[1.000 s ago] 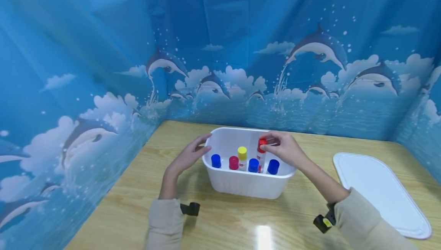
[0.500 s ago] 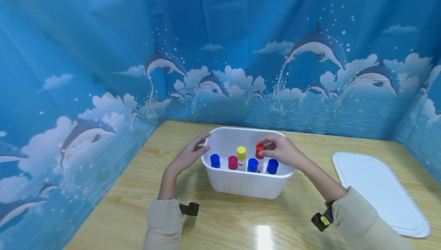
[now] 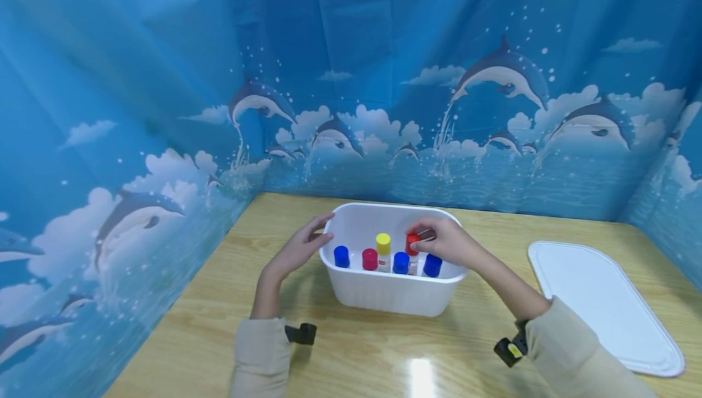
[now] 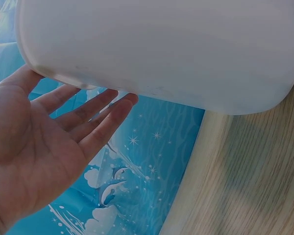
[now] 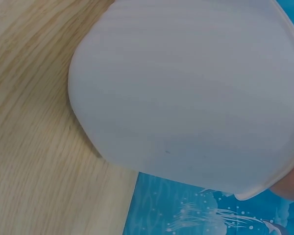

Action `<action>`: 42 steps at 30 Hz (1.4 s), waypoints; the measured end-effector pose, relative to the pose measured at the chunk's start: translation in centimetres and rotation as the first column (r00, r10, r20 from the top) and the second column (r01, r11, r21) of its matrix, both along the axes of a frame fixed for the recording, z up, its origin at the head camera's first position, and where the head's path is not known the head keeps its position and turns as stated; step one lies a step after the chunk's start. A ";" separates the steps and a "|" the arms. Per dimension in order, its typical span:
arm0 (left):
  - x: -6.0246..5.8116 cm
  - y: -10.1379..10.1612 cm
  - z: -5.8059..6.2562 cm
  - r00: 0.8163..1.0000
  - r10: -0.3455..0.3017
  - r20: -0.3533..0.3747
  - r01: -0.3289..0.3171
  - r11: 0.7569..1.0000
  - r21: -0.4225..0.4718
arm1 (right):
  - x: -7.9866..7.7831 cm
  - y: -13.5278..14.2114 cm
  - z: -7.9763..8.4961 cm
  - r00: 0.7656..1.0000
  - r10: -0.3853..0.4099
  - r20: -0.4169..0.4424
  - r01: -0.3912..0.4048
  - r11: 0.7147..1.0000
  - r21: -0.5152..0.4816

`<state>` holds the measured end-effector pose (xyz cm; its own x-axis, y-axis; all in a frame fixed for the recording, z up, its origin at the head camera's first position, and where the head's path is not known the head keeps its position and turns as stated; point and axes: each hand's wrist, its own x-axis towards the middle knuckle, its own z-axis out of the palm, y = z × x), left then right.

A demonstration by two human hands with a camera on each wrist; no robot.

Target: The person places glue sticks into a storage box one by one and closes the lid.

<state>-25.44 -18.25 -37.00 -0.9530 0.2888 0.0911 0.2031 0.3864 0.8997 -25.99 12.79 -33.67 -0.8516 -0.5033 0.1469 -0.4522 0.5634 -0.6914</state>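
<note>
My right hand pinches the red cap, bottle upright beneath; my left hand, loosely spread, touches the bin.

Below and right of the frame's middle, the right hand has gone down, and the red-capped bottle has sunk deeper into the white tub, nearly level with the yellow cap.

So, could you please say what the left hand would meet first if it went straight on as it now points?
The left hand would likely first meet the white, rounded plastic tub: its fingertips lie by the tub's left end, though any gap is unclear.
</note>
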 end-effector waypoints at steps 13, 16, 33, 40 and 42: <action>0.4 0.1 0.4 1.000 0.005 0.000 -0.005 1.000 -0.001 | 0.1 0.1 0.2 1.000 -0.009 -0.002 0.009 1.000 -0.010; 0.4 0.2 0.4 1.000 0.010 0.008 -0.010 1.000 -0.002 | 0.4 0.4 0.4 1.000 -0.012 -0.001 0.012 1.000 -0.018; 0.2 0.0 0.2 1.000 -0.002 0.022 0.002 1.000 0.003 | 6.5 11.7 2.8 0.946 -0.276 -0.169 0.263 0.960 -0.095; 0.1 -0.1 0.1 1.000 -0.012 0.004 0.012 1.000 0.008 | 8.9 19.3 -0.6 0.860 -0.453 -0.233 0.438 0.891 -0.116; 0.0 0.0 0.1 1.000 -0.019 0.001 0.019 1.000 0.013 | 9.6 21.2 -1.6 0.819 -0.514 -0.256 0.505 0.857 -0.104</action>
<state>-25.40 -18.27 -36.91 -0.9475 0.3057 0.0937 0.2091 0.3710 0.9048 -16.34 34.02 -35.31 -0.9115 -0.0002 0.4114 -0.2744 0.7453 -0.6077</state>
